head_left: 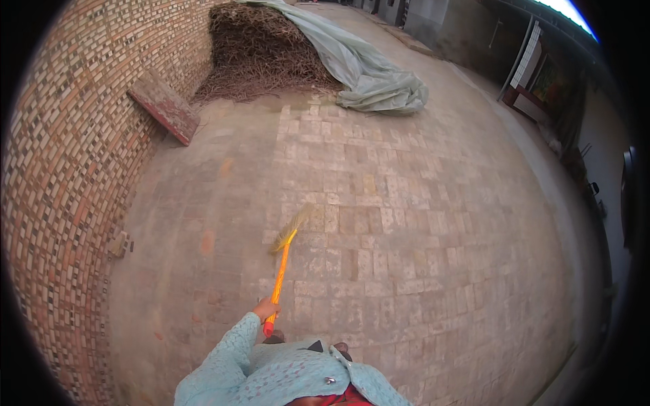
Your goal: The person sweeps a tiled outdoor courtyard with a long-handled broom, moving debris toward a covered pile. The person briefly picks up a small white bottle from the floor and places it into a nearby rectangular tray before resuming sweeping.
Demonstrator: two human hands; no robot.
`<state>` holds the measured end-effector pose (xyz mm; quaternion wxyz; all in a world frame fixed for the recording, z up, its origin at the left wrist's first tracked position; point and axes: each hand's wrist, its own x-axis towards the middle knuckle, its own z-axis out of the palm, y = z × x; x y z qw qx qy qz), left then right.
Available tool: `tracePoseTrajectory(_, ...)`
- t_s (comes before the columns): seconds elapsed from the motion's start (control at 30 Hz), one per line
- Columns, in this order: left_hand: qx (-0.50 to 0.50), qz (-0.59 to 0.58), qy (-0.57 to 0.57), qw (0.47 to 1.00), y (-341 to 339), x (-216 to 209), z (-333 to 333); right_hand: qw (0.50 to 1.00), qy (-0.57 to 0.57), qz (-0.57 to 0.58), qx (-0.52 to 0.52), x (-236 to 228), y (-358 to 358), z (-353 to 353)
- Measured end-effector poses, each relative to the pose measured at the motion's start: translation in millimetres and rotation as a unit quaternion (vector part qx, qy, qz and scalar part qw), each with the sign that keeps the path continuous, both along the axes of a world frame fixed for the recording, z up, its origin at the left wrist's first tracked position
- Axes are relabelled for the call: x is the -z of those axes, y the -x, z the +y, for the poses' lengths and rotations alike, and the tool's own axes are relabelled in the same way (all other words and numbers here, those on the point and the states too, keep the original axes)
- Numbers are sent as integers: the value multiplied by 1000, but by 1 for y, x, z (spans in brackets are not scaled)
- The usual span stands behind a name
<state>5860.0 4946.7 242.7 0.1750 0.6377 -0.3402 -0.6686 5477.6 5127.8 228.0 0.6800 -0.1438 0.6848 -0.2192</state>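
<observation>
My left hand (pixel 265 310), coming out of a light blue knitted sleeve, is closed around the orange handle of a broom (pixel 279 281) near its red end. The broom reaches forward from my body. Its yellowish bristle head (pixel 292 229) is down at the brick paving and looks a little smeared by motion. My right hand does not show; only the blue sleeve (pixel 372 384) on that side is in sight at the lower edge.
A brick-patterned wall (pixel 81 169) runs along the left, with a worn reddish board (pixel 164 107) leaning on it and small rubble (pixel 120 245) at its foot. Ahead lies a brushwood pile (pixel 264 51), partly under a pale green sheet (pixel 386 88). Buildings line the right.
</observation>
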Motion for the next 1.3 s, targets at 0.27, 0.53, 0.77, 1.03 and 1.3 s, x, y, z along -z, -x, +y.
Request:
tracePoseTrajectory(0.27,173,-28,-132,976,70,15,16,999,-19,9,26,12,12,19)
tracePoseTrajectory(0.53,250,120,-112,954,87,10,47,999,-12,16,37,15,8,36)
tracePoseTrajectory(0.77,140,161,-92,973,24,-89,39,998,-26,23,56,11,-2,79)
tracePoseTrajectory(1.03,13,18,27,999,-1,-79,23,994,-48,27,89,12,-8,111)
tracePoseTrajectory(1.3,106,-98,-33,989,-7,5,-22,993,-57,30,95,14,-8,123)
